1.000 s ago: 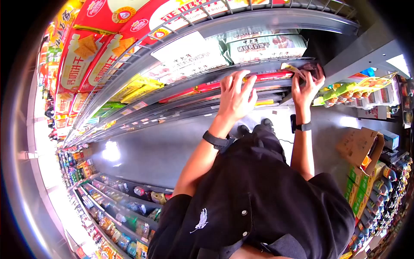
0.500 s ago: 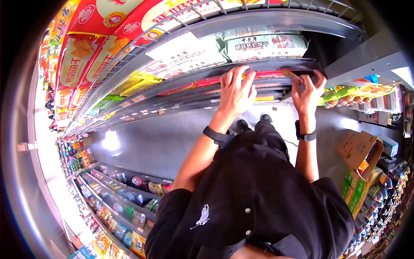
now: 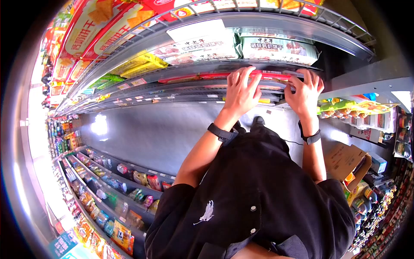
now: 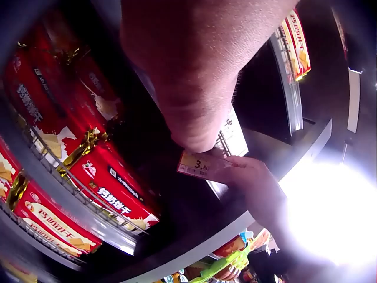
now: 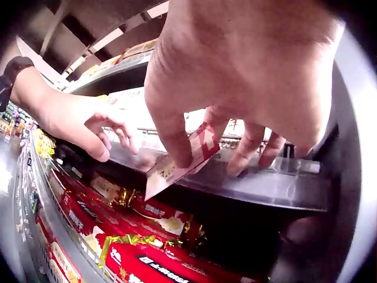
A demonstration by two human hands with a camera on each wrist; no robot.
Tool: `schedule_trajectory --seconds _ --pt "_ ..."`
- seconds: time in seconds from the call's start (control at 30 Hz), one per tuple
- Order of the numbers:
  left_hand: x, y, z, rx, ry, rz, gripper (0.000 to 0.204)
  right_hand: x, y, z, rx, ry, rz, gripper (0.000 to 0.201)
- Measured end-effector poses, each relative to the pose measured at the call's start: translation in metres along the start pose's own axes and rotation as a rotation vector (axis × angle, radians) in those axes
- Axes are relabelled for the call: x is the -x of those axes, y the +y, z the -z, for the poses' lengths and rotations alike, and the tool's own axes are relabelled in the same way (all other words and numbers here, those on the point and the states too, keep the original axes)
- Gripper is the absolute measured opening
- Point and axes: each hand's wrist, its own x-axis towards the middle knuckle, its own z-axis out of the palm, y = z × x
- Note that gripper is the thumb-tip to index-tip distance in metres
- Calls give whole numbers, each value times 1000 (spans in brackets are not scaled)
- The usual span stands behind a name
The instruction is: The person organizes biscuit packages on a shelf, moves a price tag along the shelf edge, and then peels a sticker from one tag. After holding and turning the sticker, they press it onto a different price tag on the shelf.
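My right hand (image 3: pixel 303 96) is at the shelf front, pinching a price tag (image 5: pixel 169 174) between thumb and finger. The small card reads 3.60 in the left wrist view and tilts out from the clear label strip (image 5: pixel 259 184); the other right fingers lie along that strip. To its left, my left hand (image 3: pixel 243 96) has loosely bent fingers, their tips at the shelf edge, with nothing in its grasp. Pale-green biscuit packs (image 3: pixel 278 48) sit on the shelf just behind both hands. Red biscuit packs (image 5: pixel 159 259) fill the shelf below.
A wire rail (image 3: pixel 276 9) fronts the upper shelf of red biscuit packs (image 3: pixel 97 32). A grey post (image 3: pixel 366 80) stands right of my right hand. Behind lie an opened cardboard box (image 3: pixel 347 162) and a low display of bagged goods (image 3: pixel 123 216).
The tag, earlier raised at the right hand, is now lower and against the shelf edge. Both hands stay at the shelf front; the right has shifted slightly left, closer to the left hand.
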Motion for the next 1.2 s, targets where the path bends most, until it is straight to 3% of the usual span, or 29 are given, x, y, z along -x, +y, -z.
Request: schedule_trajectory --seconds 0.27,0.6,0.97,1.2 --pt "21 -25 22 -47 6 129 49 -16 -61 -18 -130 -140 185 17" --pt "42 -77 57 -88 68 218 63 -26 -131 -50 -221 -134 308 14" --pt "49 -122 72 -84 102 177 46 -17 -156 -65 -221 -102 304 14" --pt "49 -142 78 -70 163 67 36 -16 -154 -69 -251 -66 253 13"
